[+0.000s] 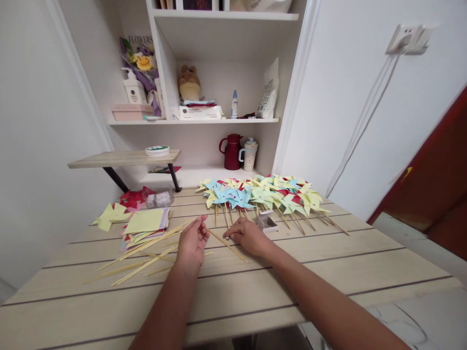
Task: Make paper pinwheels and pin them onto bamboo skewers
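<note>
My left hand (194, 241) is closed with curled fingers, and a thin wooden stick (229, 246) slants from its fingertips down to the right. My right hand (250, 236) is pinched just above the table; a tiny shiny thing shows at its fingertips, too small to name. Beside that hand stands a small open white box (268, 222). Behind both hands lies a dense group of paper pinwheels (239, 197) on sticks, in yellow, blue, green and red. Loose wooden sticks (134, 266) are scattered left of my left hand, partly against a stack of coloured paper sheets (144, 221).
Folded yellow paper (111, 215), red paper pieces (133, 198) and a clear container (159, 198) lie at the back left. A raised wooden stand (124, 158) bears a round white tub (157, 151). A red jug (232, 153) and a cup (250, 155) stand under the shelf (197, 122).
</note>
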### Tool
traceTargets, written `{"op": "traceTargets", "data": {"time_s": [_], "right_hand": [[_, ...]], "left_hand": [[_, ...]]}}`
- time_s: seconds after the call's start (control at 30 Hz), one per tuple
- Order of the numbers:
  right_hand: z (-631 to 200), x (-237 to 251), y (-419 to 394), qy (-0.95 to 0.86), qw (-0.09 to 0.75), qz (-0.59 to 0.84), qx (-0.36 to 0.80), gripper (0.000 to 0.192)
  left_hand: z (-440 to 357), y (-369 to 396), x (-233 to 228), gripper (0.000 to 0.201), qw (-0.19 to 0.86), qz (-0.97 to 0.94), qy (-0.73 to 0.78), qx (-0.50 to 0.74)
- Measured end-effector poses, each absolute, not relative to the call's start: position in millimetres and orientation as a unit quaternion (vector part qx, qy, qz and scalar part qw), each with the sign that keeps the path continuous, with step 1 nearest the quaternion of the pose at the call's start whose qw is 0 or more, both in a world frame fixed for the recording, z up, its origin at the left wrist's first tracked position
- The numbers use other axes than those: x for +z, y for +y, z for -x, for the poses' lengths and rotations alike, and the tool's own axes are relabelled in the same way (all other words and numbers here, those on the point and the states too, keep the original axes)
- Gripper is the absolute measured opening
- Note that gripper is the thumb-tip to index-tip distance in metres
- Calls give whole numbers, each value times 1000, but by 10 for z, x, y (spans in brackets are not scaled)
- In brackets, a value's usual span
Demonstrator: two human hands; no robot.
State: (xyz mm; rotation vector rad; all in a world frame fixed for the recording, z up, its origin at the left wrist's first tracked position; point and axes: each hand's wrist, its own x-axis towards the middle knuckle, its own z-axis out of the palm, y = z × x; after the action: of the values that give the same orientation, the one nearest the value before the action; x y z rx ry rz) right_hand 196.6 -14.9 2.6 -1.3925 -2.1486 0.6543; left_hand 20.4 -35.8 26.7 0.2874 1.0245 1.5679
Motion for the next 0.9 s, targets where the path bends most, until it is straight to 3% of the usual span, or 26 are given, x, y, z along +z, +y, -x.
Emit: {"op": "traceTargets", "data": {"time_s": [0.5,0.9], "right_hand": [[-1967,7,-156,-798,247,501,227,37],[-2014,-1,-128,-807,244,466,269,32]], "left_hand": [[-206,-357,251,17,588,-125,437,669],[-192,-347,239,17,588,-124,439,668]]}}
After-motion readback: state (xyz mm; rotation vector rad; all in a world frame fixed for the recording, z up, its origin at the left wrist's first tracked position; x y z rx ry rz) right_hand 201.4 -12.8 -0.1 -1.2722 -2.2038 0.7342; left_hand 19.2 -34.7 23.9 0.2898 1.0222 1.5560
